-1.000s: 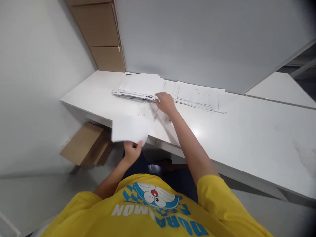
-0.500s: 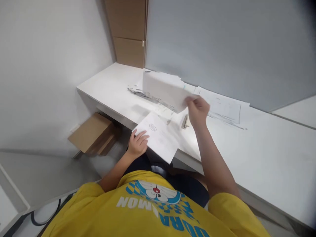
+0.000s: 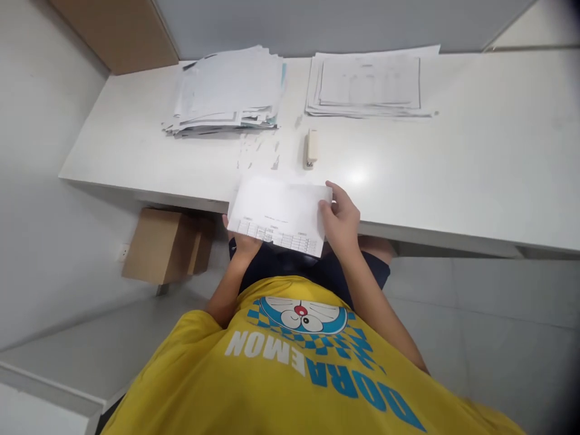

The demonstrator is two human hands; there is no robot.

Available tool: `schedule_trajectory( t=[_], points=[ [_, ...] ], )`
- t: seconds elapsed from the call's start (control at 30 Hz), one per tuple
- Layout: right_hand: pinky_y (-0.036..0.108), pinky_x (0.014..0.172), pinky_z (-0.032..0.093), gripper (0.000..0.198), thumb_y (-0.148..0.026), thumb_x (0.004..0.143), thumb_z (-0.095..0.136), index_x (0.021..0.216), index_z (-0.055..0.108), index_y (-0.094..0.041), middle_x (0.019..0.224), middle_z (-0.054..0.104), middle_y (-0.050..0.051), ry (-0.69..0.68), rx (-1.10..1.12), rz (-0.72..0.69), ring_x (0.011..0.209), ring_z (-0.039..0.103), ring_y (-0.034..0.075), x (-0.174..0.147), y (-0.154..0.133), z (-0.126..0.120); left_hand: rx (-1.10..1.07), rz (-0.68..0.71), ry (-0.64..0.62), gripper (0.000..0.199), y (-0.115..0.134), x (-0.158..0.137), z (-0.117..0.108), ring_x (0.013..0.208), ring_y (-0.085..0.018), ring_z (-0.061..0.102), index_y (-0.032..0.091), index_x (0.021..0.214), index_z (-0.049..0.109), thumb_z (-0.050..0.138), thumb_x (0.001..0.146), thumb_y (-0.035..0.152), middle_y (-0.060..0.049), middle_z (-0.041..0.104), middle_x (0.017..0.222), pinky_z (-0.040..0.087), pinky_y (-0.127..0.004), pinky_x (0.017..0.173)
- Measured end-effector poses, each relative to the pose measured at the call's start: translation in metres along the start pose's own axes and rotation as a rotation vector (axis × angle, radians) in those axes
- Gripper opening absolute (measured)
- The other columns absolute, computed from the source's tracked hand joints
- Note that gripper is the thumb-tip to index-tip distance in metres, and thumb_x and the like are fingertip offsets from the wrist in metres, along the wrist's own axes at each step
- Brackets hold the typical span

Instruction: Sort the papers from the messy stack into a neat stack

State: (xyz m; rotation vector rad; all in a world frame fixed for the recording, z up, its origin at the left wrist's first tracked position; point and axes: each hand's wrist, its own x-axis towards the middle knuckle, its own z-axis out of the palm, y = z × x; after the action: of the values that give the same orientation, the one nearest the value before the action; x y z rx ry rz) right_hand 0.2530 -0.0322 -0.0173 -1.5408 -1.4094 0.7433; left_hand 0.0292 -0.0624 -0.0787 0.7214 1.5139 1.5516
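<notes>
Both my hands hold white paper sheets [image 3: 281, 208] at the table's front edge; printed tables run along the side nearest me. My right hand [image 3: 342, 220] pinches the right edge, thumb on top. My left hand [image 3: 244, 241] grips the left side from below, its fingers mostly hidden under the paper. Whether one sheet or more lie together I cannot tell. Just beyond the paper a cream stapler [image 3: 312, 148] lies on the table, with several small bits [image 3: 275, 162], perhaps staples or clips, to its left.
A thick, uneven paper pile [image 3: 231, 90] lies at the back left of the white table [image 3: 489, 145]. A neater paper stack [image 3: 369, 84] is at the back right. Below the table on the left stands a cardboard box [image 3: 151, 244]; a brown board [image 3: 118, 33] leans at the back corner.
My right hand has brought a sheet from the left pile down towards me, over the paper in my left hand. The view has turned and tipped down.
</notes>
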Motion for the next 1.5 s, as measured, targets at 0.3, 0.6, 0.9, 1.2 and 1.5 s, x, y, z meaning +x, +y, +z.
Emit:
schedule_trajectory(
  t=[0.3,0.6,0.9,1.2,1.5],
  points=[
    [0.044,0.086,0.053,0.048,-0.037,0.095,0.040,0.141,0.048,-0.027,0.129,0.060,0.009,-0.048,0.033,-0.146,0.097,0.061,0.024,0.037,0.011,0.033,-0.300,-0.119,0.183,0.040,0.034,0.003,-0.006,0.125,-0.024,0.060,0.028,0.124,0.057,0.049,0.090,0.048,-0.009,0.060,0.137,0.057,-0.039,0.094],
    [0.063,0.113,0.027,0.052,-0.042,0.094,0.045,0.143,0.040,-0.026,0.158,0.029,0.015,-0.002,-0.305,-0.304,0.148,0.023,0.038,-0.010,-0.004,0.026,-0.260,-0.128,0.190,0.042,0.032,0.003,0.001,0.099,-0.019,0.070,0.026,0.109,0.062,0.081,0.072,0.034,-0.006,0.071,0.112,0.058,-0.030,0.082],
    [0.047,0.096,0.047,0.031,-0.051,0.082,0.061,0.098,0.062,-0.023,0.102,0.066,0.008,0.140,0.275,0.343,0.104,0.061,0.027,-0.068,0.034,-0.012,-0.241,-0.257,0.031,0.043,0.025,-0.012,0.014,0.074,-0.017,0.070,0.019,0.090,0.066,0.082,0.068,0.052,-0.005,0.074,0.085,0.056,-0.028,0.069],
    [0.042,0.084,0.055,0.042,-0.060,0.076,0.069,0.087,0.071,-0.020,0.088,0.074,0.006,-0.004,0.646,0.499,0.094,0.068,0.028,-0.038,0.023,-0.008,-0.139,-0.159,-0.039,0.034,0.038,-0.013,0.024,0.082,-0.018,0.069,0.020,0.096,0.064,0.079,0.072,0.039,-0.005,0.073,0.095,0.053,-0.026,0.068],
    [0.040,0.090,0.054,0.036,-0.042,0.071,0.074,0.102,0.072,-0.023,0.106,0.076,0.004,-0.123,0.605,0.308,0.100,0.068,0.026,-0.041,0.025,-0.027,0.146,-0.009,-0.185,0.024,0.037,-0.014,0.005,0.079,-0.015,0.065,0.019,0.087,0.058,0.070,0.066,0.021,0.002,0.067,0.082,0.051,-0.026,0.075]
  ],
)
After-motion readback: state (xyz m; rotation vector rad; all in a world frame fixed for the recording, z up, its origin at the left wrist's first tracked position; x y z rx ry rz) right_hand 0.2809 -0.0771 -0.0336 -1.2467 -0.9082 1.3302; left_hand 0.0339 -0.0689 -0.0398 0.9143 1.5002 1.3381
